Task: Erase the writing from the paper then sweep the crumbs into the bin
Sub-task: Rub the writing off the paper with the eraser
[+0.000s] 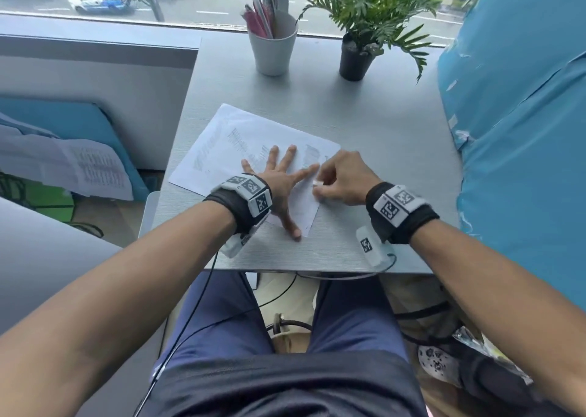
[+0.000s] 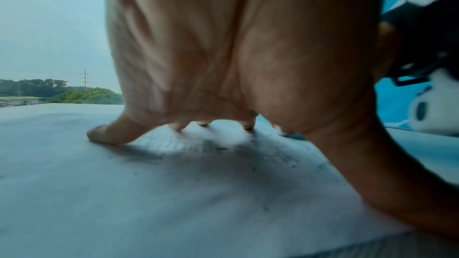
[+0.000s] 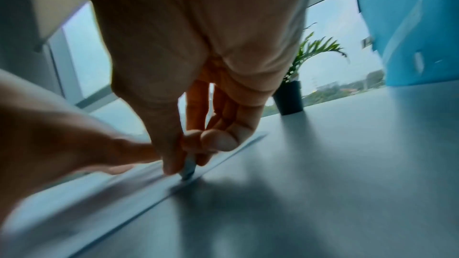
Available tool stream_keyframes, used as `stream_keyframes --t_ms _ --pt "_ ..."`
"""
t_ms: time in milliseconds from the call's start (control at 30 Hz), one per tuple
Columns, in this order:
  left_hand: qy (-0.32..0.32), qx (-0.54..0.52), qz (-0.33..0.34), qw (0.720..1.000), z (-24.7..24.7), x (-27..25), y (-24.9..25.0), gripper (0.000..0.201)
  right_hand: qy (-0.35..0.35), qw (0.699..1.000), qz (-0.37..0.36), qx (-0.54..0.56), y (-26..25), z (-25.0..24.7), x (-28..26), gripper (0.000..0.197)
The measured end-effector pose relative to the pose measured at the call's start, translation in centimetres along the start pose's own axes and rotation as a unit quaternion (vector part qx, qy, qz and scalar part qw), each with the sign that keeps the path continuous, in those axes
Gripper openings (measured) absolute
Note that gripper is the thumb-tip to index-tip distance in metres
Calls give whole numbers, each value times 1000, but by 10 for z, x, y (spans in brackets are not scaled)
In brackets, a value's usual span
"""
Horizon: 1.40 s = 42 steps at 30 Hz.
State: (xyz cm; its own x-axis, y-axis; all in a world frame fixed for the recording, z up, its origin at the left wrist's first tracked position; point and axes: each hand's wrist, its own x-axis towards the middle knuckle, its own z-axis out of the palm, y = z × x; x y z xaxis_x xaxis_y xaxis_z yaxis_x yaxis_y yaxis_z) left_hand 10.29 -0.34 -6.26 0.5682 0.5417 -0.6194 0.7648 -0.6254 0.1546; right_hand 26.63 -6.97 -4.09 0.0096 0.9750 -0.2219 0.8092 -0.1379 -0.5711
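A white sheet of paper [image 1: 222, 137] with faint pencil writing lies slanted on the grey desk [image 1: 380, 124]. My left hand [image 1: 279, 175] lies flat on it, fingers spread, pressing it down. In the left wrist view the palm [image 2: 223, 46] arches over the paper [image 2: 124, 193], which carries dark smudges and eraser crumbs [image 2: 218, 148]. My right hand [image 1: 342, 178] pinches a small white eraser [image 1: 317, 182] at the sheet's right edge, beside my left forefinger. The right wrist view shows the eraser [image 3: 188, 172] tip down on the paper's edge [image 3: 124, 183]. No bin is recognisable.
A white cup [image 1: 273, 50] of pens and a black-potted plant [image 1: 356, 56] stand at the back of the desk by the window. A blue wrapped object [image 1: 523, 131] flanks the desk's right side. Printed sheets [image 1: 79, 166] lie off to the left, below desk level.
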Motion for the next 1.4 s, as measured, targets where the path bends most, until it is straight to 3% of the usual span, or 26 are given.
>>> stream_keyframes --t_ms 100,267,433,600,667,767,800,933,967,1133,1300,1400 --pt "13 26 18 999 -2 -1 2 158 -111 993 -40 -24 -15 18 -24 11" --pt "24 22 68 997 -2 0 2 161 32 999 2 -10 6 -7 7 10" --pt "17 13 73 997 -1 1 -1 160 -139 989 -51 -24 -15 14 -23 15" --pt "10 -1 68 998 0 1 -3 160 33 999 -10 2 9 -7 15 12" --pt "6 6 68 998 -1 1 -2 160 -9 1000 -23 2 0 7 0 6" --pt "-1 21 66 998 -4 1 0 161 -127 991 -49 -12 -13 23 -26 9" --pt "-4 24 65 998 -5 0 1 161 -125 991 -49 -12 -10 19 -21 10" --pt "-10 7 59 998 -4 0 0 159 42 999 4 20 10 -5 14 11" --pt "-10 8 59 998 -4 -1 0 160 52 998 6 20 9 -2 14 11" --pt "-9 22 61 998 -3 3 -1 162 -107 993 -42 -5 -17 24 -24 9" --pt "-8 9 62 998 -2 2 -3 160 51 999 7 7 7 -4 15 12" --pt "-9 22 61 998 -1 6 -2 161 -12 1000 -19 -8 -10 17 -7 9"
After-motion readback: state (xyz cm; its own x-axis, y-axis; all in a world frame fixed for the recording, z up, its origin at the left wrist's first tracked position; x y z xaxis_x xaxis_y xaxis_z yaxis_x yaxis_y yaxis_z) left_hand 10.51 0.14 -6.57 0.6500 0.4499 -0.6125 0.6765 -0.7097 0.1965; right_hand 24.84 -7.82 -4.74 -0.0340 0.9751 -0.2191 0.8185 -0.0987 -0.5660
